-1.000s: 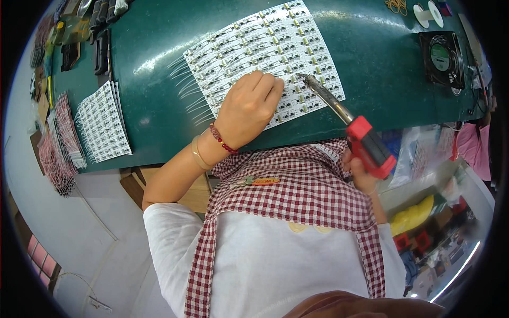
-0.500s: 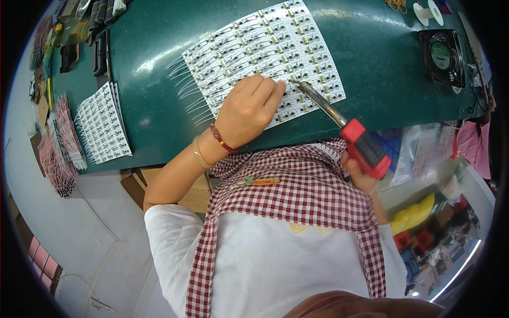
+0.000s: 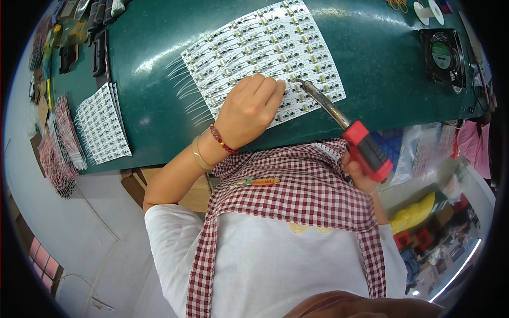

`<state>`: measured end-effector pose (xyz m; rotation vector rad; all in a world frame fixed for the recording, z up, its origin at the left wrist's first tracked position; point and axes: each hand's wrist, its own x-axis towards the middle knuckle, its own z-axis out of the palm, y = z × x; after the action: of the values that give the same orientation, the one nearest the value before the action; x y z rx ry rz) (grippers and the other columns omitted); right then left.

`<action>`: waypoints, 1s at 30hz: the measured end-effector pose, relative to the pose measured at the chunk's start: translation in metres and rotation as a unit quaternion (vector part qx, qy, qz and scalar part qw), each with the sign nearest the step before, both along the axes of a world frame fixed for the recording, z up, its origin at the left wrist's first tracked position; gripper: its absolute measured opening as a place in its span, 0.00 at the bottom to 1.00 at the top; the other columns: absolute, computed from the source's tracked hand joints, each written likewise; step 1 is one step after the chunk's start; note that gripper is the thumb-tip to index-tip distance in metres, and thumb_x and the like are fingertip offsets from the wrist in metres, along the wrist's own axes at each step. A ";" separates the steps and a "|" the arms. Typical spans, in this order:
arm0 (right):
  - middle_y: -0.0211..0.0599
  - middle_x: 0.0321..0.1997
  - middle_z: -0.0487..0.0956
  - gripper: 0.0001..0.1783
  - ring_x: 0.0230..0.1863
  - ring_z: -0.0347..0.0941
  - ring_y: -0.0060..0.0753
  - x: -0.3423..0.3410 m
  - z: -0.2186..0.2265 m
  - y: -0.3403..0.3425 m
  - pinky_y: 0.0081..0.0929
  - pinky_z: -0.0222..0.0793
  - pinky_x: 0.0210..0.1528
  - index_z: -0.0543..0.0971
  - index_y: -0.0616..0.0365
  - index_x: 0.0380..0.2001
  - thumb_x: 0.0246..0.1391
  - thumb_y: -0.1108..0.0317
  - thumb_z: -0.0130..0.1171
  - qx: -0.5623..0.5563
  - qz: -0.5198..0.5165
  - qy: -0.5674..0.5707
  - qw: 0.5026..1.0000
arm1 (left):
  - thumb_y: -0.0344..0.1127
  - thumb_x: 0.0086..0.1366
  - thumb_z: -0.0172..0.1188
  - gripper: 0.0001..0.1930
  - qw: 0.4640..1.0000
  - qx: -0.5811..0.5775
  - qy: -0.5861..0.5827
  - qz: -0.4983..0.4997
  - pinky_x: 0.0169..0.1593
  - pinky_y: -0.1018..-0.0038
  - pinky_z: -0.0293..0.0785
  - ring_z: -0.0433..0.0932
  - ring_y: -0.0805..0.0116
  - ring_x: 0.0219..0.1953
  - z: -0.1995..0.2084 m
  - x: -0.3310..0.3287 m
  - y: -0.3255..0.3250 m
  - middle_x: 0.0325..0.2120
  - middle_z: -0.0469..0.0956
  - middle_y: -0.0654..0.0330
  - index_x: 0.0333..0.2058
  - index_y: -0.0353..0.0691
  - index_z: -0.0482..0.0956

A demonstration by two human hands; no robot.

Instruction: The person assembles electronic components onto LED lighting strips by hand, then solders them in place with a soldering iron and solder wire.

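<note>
A white panel of circuit boards (image 3: 313,58), set with rows of small black and yellowish parts, lies on the green table, thin white wires (image 3: 192,94) sticking out past its left edge. Over its near side my left hand (image 3: 250,110) is closed, fingertips down by the boards; what they pinch is hidden. My right hand (image 3: 361,174) grips the red and black handle of a soldering iron (image 3: 366,151) beside the table's near edge. The iron's metal shaft slants up and left, its tip over the boards just right of my left fingers.
Another stack of circuit board panels (image 3: 103,127) lies at left, beside bundles of red and white wires (image 3: 66,138) hanging off the table edge. A black fan (image 3: 442,57) stands at the right, with a white spool (image 3: 428,11) behind it. Tools (image 3: 99,53) lie far left.
The soldering iron has shifted slightly right and toward me, its tip moving a little along the boards. My left hand has stayed nearly in place.
</note>
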<state>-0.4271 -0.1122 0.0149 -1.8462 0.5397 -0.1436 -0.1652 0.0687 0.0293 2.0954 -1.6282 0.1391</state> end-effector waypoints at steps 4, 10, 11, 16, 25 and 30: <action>0.38 0.29 0.78 0.13 0.27 0.77 0.38 0.003 -0.001 -0.003 0.28 0.71 0.29 0.80 0.60 0.32 0.48 0.61 0.64 -0.034 0.036 0.006 0.999 | 0.22 0.47 0.58 0.16 1.000 -0.012 0.002 0.002 0.30 0.70 0.69 0.71 0.64 0.27 -0.002 0.000 0.001 0.25 0.69 0.59 0.38 0.31 0.79; 0.37 0.28 0.77 0.13 0.24 0.76 0.36 0.005 0.001 -0.001 0.27 0.70 0.27 0.80 0.59 0.32 0.47 0.62 0.63 -0.056 0.034 0.001 0.998 | 0.22 0.47 0.58 0.16 1.000 -0.010 0.003 0.001 0.30 0.71 0.69 0.71 0.64 0.27 -0.002 -0.001 0.001 0.24 0.69 0.59 0.38 0.31 0.79; 0.37 0.28 0.77 0.13 0.24 0.76 0.36 0.008 0.003 -0.001 0.27 0.70 0.27 0.80 0.59 0.32 0.47 0.62 0.63 -0.056 0.034 0.000 0.998 | 0.22 0.47 0.59 0.16 1.000 -0.012 0.004 0.001 0.30 0.71 0.69 0.71 0.65 0.27 -0.001 -0.002 0.000 0.24 0.69 0.59 0.38 0.31 0.79; 0.38 0.29 0.78 0.12 0.26 0.77 0.37 0.009 0.008 0.000 0.27 0.71 0.28 0.80 0.59 0.33 0.47 0.63 0.63 -0.032 0.033 0.030 0.998 | 0.23 0.48 0.58 0.16 1.000 -0.002 0.013 0.000 0.30 0.70 0.69 0.70 0.65 0.27 0.001 -0.002 -0.001 0.24 0.67 0.59 0.39 0.31 0.79; 0.41 0.31 0.79 0.13 0.29 0.78 0.39 -0.007 -0.003 -0.002 0.27 0.72 0.32 0.81 0.61 0.34 0.48 0.64 0.64 -0.017 -0.001 -0.023 1.000 | 0.25 0.49 0.58 0.15 1.000 0.020 -0.020 -0.001 0.30 0.71 0.68 0.71 0.66 0.27 0.001 0.000 0.000 0.24 0.68 0.61 0.38 0.34 0.79; 0.40 0.31 0.80 0.11 0.30 0.79 0.39 -0.011 -0.008 0.001 0.28 0.73 0.33 0.81 0.60 0.35 0.48 0.66 0.64 -0.036 -0.028 0.000 0.999 | 0.26 0.49 0.58 0.14 0.998 0.026 -0.048 -0.004 0.31 0.72 0.66 0.72 0.67 0.28 0.000 0.000 0.002 0.25 0.71 0.62 0.37 0.37 0.80</action>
<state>-0.4380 -0.1115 0.0070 -1.9025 0.5932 -0.2027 -0.1648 0.0707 0.0290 2.1510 -1.7132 0.2000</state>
